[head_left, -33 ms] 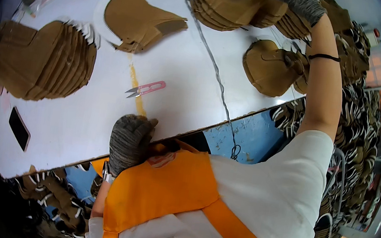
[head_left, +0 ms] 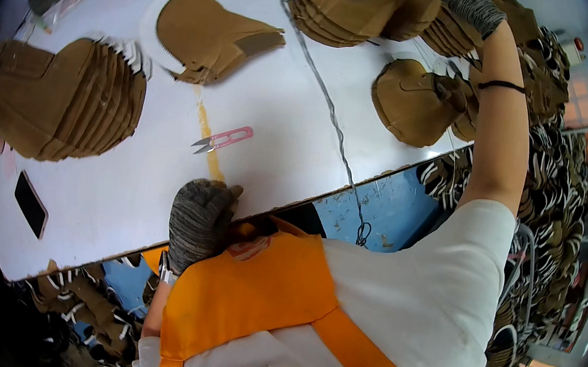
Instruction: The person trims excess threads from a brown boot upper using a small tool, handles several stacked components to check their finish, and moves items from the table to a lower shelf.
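Observation:
My left hand [head_left: 196, 224], in a grey knit glove, rests at the near table edge against the orange apron. Its fingers are curled under, and whatever lies inside them is hidden. Pink-handled thread snips [head_left: 229, 139] lie just beyond it. Stretched out to the far right, my right hand [head_left: 470, 5], gloved alike, has its fingers on a brown fabric piece [head_left: 414, 17] among the stacks; the top of the picture cuts part of this hand. A single brown piece with a white crescent border [head_left: 207, 27] lies flat at mid-table.
A fanned stack of brown pieces [head_left: 60, 97] stands at the left, near a black phone [head_left: 31, 205]. More stacked pieces [head_left: 339, 11] sit at the back. A grey cord [head_left: 321, 87] crosses the white table [head_left: 112, 211]. Heaps of brown-and-white pieces [head_left: 549, 217] fill the right side.
The view has shifted slightly, so things on the table sit a little differently in the picture. Both hands keep nearly the same places.

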Motion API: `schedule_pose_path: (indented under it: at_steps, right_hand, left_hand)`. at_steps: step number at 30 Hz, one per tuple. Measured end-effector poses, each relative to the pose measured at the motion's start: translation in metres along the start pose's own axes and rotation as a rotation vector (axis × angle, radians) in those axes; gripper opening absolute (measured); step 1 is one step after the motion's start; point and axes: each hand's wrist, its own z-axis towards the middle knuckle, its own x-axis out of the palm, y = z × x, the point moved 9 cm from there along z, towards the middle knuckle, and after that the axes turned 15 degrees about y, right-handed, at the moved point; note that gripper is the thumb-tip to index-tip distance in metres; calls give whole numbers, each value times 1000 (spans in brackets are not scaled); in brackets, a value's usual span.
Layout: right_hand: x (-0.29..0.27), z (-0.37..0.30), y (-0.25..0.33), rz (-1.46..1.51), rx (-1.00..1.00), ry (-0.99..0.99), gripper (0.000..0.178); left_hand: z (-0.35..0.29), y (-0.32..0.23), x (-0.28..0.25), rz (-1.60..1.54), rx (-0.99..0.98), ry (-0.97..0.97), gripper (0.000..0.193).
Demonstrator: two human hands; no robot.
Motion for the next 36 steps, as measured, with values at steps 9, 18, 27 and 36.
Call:
schedule_pose_path:
  at_steps: [9,18,27,36]
  right_hand:
    - [-29,4,-94,-641,278,-215,53]
    - [-22,45,-107,-796,400,61,58]
    - [-18,28,-103,-615,325,-80,60]
    - [-30,9,-147,-254,236,-236,56]
  left_hand:
    - [6,-13,-5,5,41,-53,24]
    - [7,-10,-4,-3,-16,-131,21]
    - [13,-4,2,7,-63,-105,21]
    - [13,-1,5,19,-73,-90,21]
